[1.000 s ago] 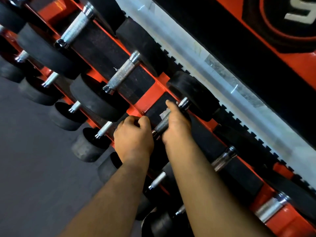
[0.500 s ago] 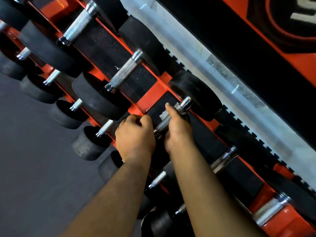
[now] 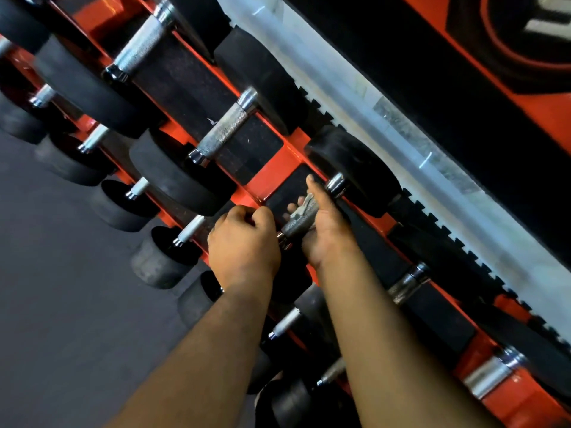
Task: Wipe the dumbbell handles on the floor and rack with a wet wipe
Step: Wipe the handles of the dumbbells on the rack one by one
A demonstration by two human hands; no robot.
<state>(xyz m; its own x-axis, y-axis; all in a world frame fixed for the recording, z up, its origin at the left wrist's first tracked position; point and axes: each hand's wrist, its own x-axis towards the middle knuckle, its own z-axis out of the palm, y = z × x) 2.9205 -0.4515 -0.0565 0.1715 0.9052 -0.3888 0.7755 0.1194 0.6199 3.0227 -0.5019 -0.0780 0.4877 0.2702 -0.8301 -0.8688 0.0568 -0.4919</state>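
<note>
A dumbbell lies in the orange rack (image 3: pixel 272 174), its knurled steel handle (image 3: pixel 295 228) running from a near collar to the black far head (image 3: pixel 355 168). My right hand (image 3: pixel 327 233) is wrapped round that handle from the right, pressing a crumpled grey-white wet wipe (image 3: pixel 304 205) against the metal; fingertips show on the handle's left side. My left hand (image 3: pixel 244 245) is curled in a fist over the dumbbell's near head, which is mostly hidden beneath it.
More black-headed dumbbells with steel handles (image 3: pixel 222 134) fill the rack's upper row to the left and right, and smaller ones (image 3: pixel 191 230) sit on the lower row. Grey floor (image 3: pixel 61 304) lies at the left. A white strip and black-orange wall (image 3: pixel 401 134) run behind the rack.
My right hand has turned and slid a little on the handle, so more of the knurled steel and the wipe show. The left hand has stayed put.
</note>
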